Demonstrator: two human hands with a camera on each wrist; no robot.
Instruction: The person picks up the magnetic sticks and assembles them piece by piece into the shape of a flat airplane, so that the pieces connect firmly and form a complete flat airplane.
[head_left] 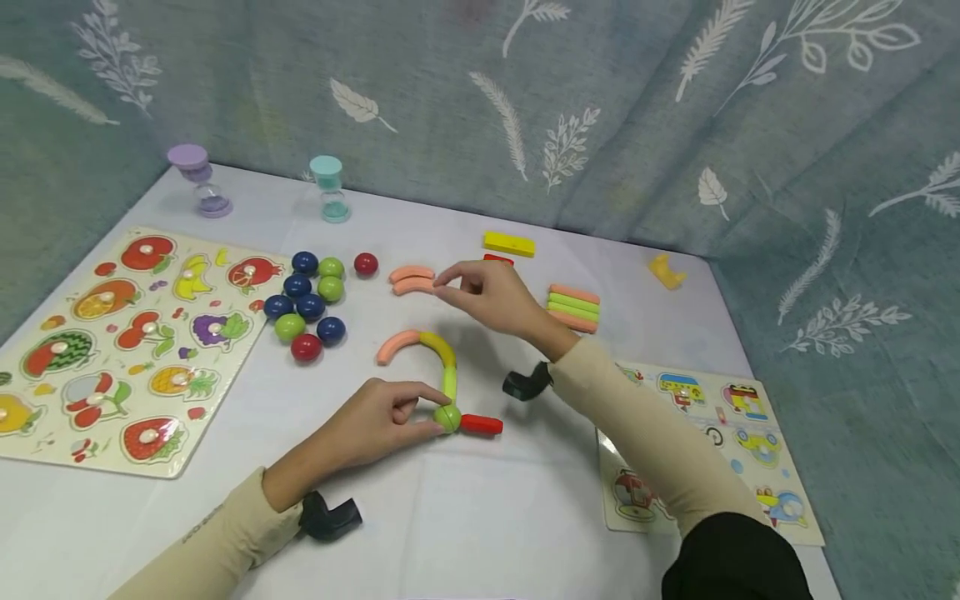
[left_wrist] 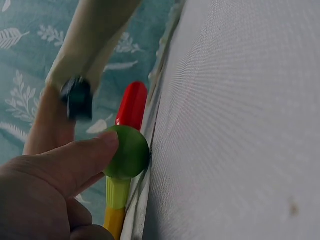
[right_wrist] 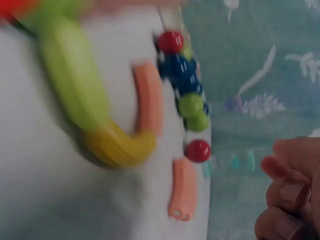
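My left hand (head_left: 382, 421) pinches a green ball (head_left: 447, 418) between thumb and forefinger. A red rod (head_left: 482, 425) sticks out from one side of the ball, and a light green rod (head_left: 449, 383) runs away from another. A yellow curved piece (head_left: 438, 345) joins that rod to a pink curved piece (head_left: 398, 343), making a hook shape. Over the table, my right hand (head_left: 487, 293) has its fingers loosely bent, fingertips by two loose pink curved pieces (head_left: 412, 286). In the right wrist view, nothing shows between these fingers (right_wrist: 292, 192).
Blue, green and red balls (head_left: 310, 307) cluster beside a fruit puzzle board (head_left: 198, 400). Two sand timers (head_left: 330, 190) stand behind. Pink and green rods (head_left: 573, 308), a yellow bar (head_left: 509, 243) and a yellow piece (head_left: 666, 272) lie right, with a vehicle puzzle board (head_left: 720, 400) under the right forearm.
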